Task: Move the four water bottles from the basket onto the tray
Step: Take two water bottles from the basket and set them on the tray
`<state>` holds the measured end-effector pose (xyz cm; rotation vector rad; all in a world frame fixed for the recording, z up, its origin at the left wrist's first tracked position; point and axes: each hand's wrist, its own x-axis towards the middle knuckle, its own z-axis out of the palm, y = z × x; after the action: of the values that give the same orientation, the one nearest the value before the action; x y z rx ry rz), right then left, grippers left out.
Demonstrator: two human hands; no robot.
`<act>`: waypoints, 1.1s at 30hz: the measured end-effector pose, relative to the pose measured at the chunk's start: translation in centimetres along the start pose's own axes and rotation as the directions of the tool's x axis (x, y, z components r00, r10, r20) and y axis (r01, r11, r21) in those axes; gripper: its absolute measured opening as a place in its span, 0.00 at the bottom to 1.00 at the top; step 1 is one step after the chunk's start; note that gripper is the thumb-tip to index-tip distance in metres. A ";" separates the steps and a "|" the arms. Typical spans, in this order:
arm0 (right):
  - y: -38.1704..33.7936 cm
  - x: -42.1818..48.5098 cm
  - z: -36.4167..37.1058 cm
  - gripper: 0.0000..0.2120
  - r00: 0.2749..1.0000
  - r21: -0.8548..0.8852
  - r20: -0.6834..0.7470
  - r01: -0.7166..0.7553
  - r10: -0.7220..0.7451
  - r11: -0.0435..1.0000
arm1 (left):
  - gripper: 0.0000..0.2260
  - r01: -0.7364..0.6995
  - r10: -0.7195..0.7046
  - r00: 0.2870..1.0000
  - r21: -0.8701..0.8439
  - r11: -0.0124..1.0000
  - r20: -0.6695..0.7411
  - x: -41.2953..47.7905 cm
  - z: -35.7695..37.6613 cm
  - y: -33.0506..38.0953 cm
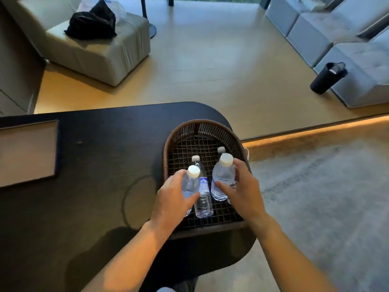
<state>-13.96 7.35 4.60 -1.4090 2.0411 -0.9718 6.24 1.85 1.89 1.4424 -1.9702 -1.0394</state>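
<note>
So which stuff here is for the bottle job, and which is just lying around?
For the job:
- left hand holding a water bottle
- right hand holding another bottle
- third bottle and a fourth, only its cap showing
- basket
- tray

Just lying around:
- black bag on the sofa
- dark flask on the floor

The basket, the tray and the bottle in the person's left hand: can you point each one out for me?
basket [212, 125]: head view, on its woven far rim.
tray [25, 152]: head view, on its pale inner surface.
bottle in the left hand [193, 171]: head view, on its white cap.
</note>
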 end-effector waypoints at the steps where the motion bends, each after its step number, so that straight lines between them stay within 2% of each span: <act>1: -1.0 -0.9 -0.2 0.34 0.999 -0.022 -0.032 0.024 -0.025 0.999 | 0.30 -0.023 0.023 0.999 -0.026 0.999 -0.024 -0.7 -0.6 0.4; 4: -3.7 -3.6 -0.4 0.36 0.991 -0.059 -0.103 0.079 -0.085 0.995 | 0.30 -0.082 0.067 0.990 -0.116 0.990 -0.123 -3.0 -2.9 1.7; 7: -6.4 -6.2 0.0 0.35 0.982 -0.021 -0.140 0.122 -0.124 0.992 | 0.31 -0.145 0.116 0.975 -0.148 0.978 -0.188 -5.2 -6.0 2.9; 12: -10.8 -9.6 2.7 0.35 0.961 -0.014 -0.155 0.228 -0.227 0.974 | 0.30 -0.191 0.165 0.946 -0.068 0.979 -0.278 -8.8 -11.8 2.0; 16: -14.5 -10.8 5.8 0.32 0.954 0.085 -0.094 0.294 -0.286 0.952 | 0.30 -0.202 0.183 0.918 -0.018 0.979 -0.352 -11.5 -16.3 -1.0; 21: -18.9 -10.8 11.2 0.31 0.963 0.203 0.018 0.259 -0.268 0.944 | 0.30 -0.062 0.008 0.906 -0.115 0.991 -0.423 -13.5 -21.9 -5.6; 27: -25.2 -9.3 20.1 0.31 0.956 0.233 0.130 0.229 -0.264 0.945 | 0.31 0.007 0.001 0.841 0.012 1.000 -0.541 -14.4 -29.4 -12.4; 30: -28.0 -7.8 25.4 0.32 0.953 0.221 0.163 0.216 -0.255 0.951 | 0.30 0.087 -0.088 0.824 -0.028 0.996 -0.560 -13.5 -33.4 -16.1; 33: -30.9 -6.1 30.7 0.31 0.953 0.228 0.203 0.179 -0.226 0.957 | 0.29 0.109 -0.108 0.816 -0.033 0.994 -0.568 -11.9 -37.5 -20.0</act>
<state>28.65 -2.50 8.79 -1.5599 1.6041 -1.0210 49.76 -0.99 8.76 1.6446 -1.4630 -0.5463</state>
